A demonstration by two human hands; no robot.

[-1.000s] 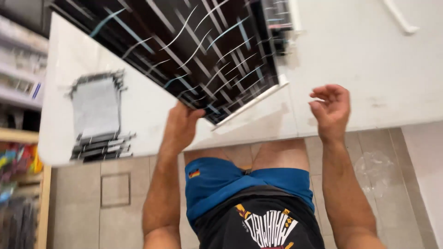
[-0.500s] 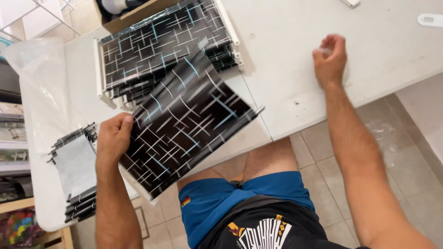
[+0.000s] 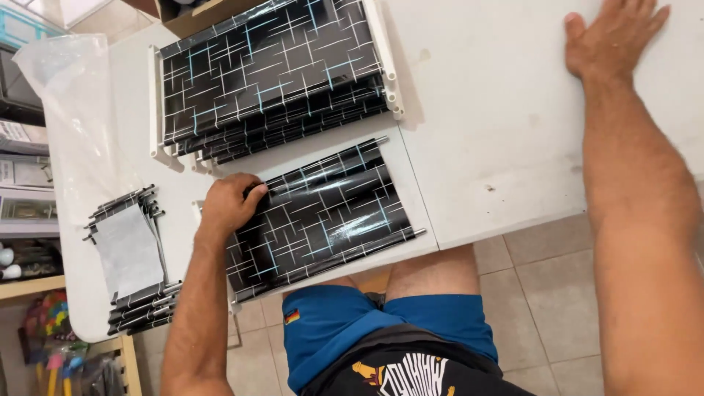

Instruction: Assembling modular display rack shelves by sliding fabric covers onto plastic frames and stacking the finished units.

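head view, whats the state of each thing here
left hand: curled on the upper left edge of the front panel
right hand: flat on the table, fingers spread, holding nothing
front panel: lying flat at the table's near edge
panel stack: flat, piled, white rails at both ends
small stack: flat, pale side up
plastic bag: crumpled, looks empty
table: white, scuffed
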